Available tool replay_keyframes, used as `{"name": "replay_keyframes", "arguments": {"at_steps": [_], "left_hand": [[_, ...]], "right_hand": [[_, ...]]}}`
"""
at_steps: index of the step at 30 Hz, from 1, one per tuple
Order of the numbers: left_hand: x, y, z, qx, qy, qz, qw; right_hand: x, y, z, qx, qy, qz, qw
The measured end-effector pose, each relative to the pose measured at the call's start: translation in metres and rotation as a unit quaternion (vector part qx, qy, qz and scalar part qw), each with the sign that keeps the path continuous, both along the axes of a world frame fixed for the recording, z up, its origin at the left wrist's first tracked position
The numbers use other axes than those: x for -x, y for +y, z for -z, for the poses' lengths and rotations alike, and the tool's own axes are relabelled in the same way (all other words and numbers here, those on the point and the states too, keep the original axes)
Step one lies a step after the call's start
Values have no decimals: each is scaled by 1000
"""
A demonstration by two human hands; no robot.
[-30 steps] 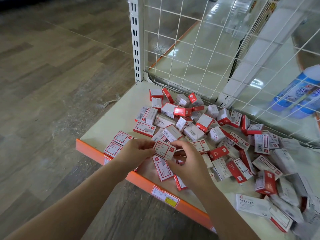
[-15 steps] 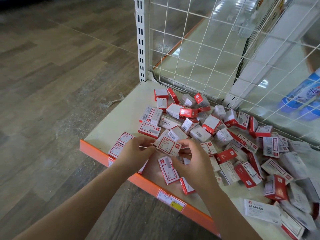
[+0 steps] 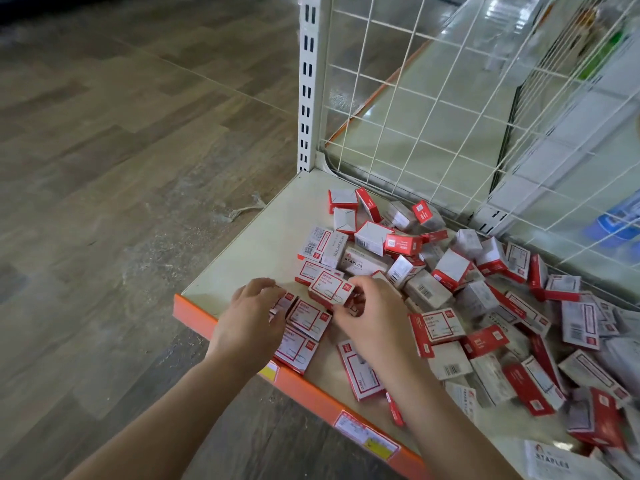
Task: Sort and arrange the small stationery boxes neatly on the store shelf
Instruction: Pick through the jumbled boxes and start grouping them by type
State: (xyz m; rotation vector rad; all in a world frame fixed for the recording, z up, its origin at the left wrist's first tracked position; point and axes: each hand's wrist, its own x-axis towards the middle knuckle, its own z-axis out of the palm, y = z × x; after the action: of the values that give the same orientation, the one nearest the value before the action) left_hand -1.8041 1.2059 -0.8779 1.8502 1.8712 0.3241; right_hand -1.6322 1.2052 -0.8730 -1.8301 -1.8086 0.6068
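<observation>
Several small red-and-white stationery boxes (image 3: 450,268) lie in a loose heap on the cream shelf (image 3: 256,247), which has an orange front edge. My right hand (image 3: 374,317) pinches one paper-clip box (image 3: 330,289) by its right end, just above the shelf. My left hand (image 3: 251,320) rests with fingers spread on the flat boxes (image 3: 306,318) lined up by the front left edge, partly covering them. More boxes near the front lie flat (image 3: 360,374).
A white wire-grid back panel (image 3: 450,109) and a slotted upright post (image 3: 306,84) close off the shelf's rear. Price labels (image 3: 365,433) stick to the orange edge. Wood-look floor (image 3: 121,168) lies to the left. A white STAPLES box (image 3: 554,462) sits at the near right.
The box held between both hands has gone left and down toward the flat row; my left hand has let go of it and now lies on the row. The view has shifted closer.
</observation>
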Motion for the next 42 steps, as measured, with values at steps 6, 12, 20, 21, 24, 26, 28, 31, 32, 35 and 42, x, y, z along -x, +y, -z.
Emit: {"name": "replay_keyframes", "arguments": {"at_steps": [6, 12, 20, 21, 24, 26, 28, 31, 32, 35, 42], "left_hand": [[5, 4, 3, -15, -25, 11, 1000], [6, 10, 1, -22, -57, -7, 998], [7, 13, 0, -12, -50, -7, 999], [8, 13, 1, -9, -50, -7, 999], [9, 14, 2, -4, -52, -1, 999], [9, 14, 1, -3, -52, 5, 999], [10, 13, 2, -4, -52, 9, 999], [11, 12, 3, -8, -58, 8, 998], [11, 12, 3, -9, -62, 6, 998], [11, 12, 4, -13, -68, -1, 998], [11, 16, 4, -4, -61, -12, 998]], "right_hand": [[18, 12, 8, 40, -27, -6, 999], [25, 23, 11, 50, -23, -22, 998], [30, 35, 13, 51, -18, -1, 999], [30, 37, 13, 54, -15, 3, 998], [29, 41, 14, 57, -3, 11, 998], [29, 39, 15, 54, 4, 8, 998], [31, 36, 16, 54, 11, -3, 998], [36, 34, 18, 48, 18, -20, 998], [37, 34, 18, 49, 18, -22, 998], [37, 34, 18, 69, 12, -30, 997], [38, 33, 24, 84, 41, -53, 994]]}}
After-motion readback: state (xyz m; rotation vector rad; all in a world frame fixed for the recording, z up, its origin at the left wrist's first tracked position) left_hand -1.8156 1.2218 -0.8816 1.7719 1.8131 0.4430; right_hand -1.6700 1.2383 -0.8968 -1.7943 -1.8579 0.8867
